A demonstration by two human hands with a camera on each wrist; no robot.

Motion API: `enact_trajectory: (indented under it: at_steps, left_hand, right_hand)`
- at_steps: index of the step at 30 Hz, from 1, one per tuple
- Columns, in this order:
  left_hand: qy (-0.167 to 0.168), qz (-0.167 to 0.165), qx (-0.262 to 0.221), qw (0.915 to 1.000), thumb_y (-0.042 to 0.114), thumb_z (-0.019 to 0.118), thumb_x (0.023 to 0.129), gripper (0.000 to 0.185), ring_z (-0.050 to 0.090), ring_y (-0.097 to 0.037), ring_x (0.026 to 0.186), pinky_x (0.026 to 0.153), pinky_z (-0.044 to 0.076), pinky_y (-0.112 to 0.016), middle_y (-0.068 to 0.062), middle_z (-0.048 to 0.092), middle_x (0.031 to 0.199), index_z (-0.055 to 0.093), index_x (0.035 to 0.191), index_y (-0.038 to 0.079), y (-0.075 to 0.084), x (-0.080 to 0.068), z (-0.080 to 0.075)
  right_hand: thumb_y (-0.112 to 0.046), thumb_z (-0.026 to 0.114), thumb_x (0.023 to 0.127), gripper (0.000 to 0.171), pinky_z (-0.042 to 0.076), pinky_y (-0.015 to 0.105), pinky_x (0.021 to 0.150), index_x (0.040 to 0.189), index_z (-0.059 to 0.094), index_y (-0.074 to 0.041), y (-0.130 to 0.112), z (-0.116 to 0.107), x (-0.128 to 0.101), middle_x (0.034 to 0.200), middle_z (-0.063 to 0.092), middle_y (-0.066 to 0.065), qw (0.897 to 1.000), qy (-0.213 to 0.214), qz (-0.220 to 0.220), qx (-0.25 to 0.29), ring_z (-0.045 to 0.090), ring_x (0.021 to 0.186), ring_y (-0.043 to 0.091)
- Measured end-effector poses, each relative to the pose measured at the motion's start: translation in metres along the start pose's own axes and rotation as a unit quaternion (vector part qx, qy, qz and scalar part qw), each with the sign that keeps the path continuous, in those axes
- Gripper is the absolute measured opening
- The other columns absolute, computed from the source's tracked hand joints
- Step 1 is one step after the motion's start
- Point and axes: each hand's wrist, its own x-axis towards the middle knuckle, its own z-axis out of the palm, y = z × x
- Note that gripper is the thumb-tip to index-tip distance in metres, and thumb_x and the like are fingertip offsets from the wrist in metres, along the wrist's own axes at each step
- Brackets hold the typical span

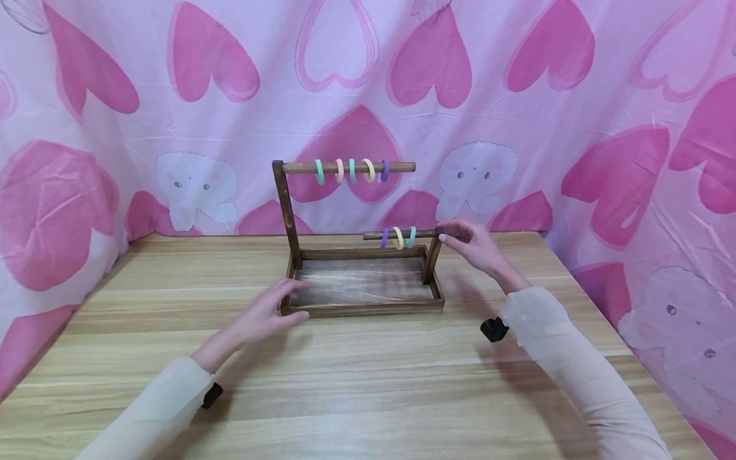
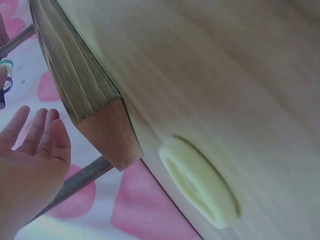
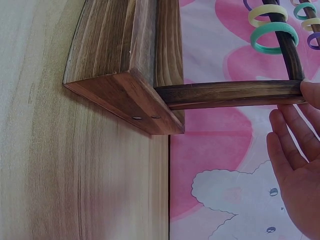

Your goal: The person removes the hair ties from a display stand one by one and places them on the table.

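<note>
Your left hand (image 1: 261, 317) lies flat with loose fingers against the front-left corner of the wooden stand (image 1: 362, 308), likely bracing it on the table (image 1: 368, 383). Your right hand (image 1: 474, 246) reaches to the end of the lower rod (image 1: 425, 234), fingertips touching it where purple, yellow and teal rings (image 1: 398, 237) hang just left. Whether those fingers pinch the rod I cannot tell. Further back, the upper rod (image 1: 402, 167) carries five more rings. A pale ring (image 2: 197, 182) on the table shows only in your left wrist view, blurred
</note>
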Motion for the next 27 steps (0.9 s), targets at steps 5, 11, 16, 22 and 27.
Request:
enact_trajectory:
  at_steps: [5, 11, 16, 22, 27]
  left_hand:
    - [0.006, 0.023, 0.013, 0.9996, 0.029, 0.066, 0.08, 0.049, 0.048, -0.026, 0.103, 0.085, 0.038, -0.043, -0.008, 0.052, 0.114, 0.051, 0.121, 0.009, 0.006, 0.011, 0.002]
    - [0.0, 0.032, -0.024, 0.9992, 0.026, 0.065, 0.081, 0.046, 0.049, -0.027, 0.103, 0.082, 0.041, -0.044, -0.004, 0.051, 0.113, 0.051, 0.121, 0.009, 0.011, 0.029, 0.013]
    - [0.013, 0.036, -0.042, 0.9984, 0.021, 0.065, 0.081, 0.046, 0.05, -0.027, 0.1, 0.073, 0.046, -0.04, -0.004, 0.051, 0.111, 0.049, 0.122, 0.008, 0.014, 0.044, 0.02]
    - [0.044, 0.03, -0.055, 0.9971, 0.018, 0.065, 0.081, 0.05, 0.048, -0.022, 0.102, 0.073, 0.044, -0.038, -0.007, 0.05, 0.116, 0.045, 0.126, 0.005, 0.019, 0.063, 0.026]
    - [0.053, 0.01, -0.094, 0.9941, 0.02, 0.063, 0.082, 0.051, 0.046, -0.024, 0.105, 0.079, 0.043, -0.04, -0.008, 0.049, 0.118, 0.043, 0.127, 0.005, 0.024, 0.078, 0.03]
  right_hand:
    - [-0.006, 0.053, 0.088, 0.032, 0.044, 0.023, 0.075, 0.116, 0.05, 0.009, -0.001, 0.0, 0.0, 0.109, 0.055, 0.023, 1.0, 0.0, -0.002, 0.001, 0.053, 0.094, 0.029]
    - [-0.007, 0.053, 0.088, 0.033, 0.044, 0.023, 0.076, 0.117, 0.05, 0.009, 0.0, 0.0, 0.0, 0.11, 0.054, 0.023, 1.0, -0.001, 0.0, 0.003, 0.053, 0.095, 0.03]
    - [-0.007, 0.053, 0.088, 0.033, 0.044, 0.023, 0.076, 0.117, 0.05, 0.009, 0.001, 0.001, 0.001, 0.11, 0.054, 0.023, 1.0, -0.002, -0.001, 0.005, 0.052, 0.096, 0.03]
    - [-0.006, 0.053, 0.088, 0.033, 0.044, 0.024, 0.076, 0.117, 0.05, 0.009, 0.001, 0.001, 0.0, 0.11, 0.055, 0.022, 1.0, 0.001, -0.002, 0.005, 0.054, 0.094, 0.026]
    - [-0.006, 0.053, 0.088, 0.032, 0.044, 0.024, 0.076, 0.116, 0.051, 0.008, 0.001, 0.001, 0.0, 0.11, 0.055, 0.022, 1.0, 0.003, -0.005, 0.004, 0.053, 0.095, 0.027]
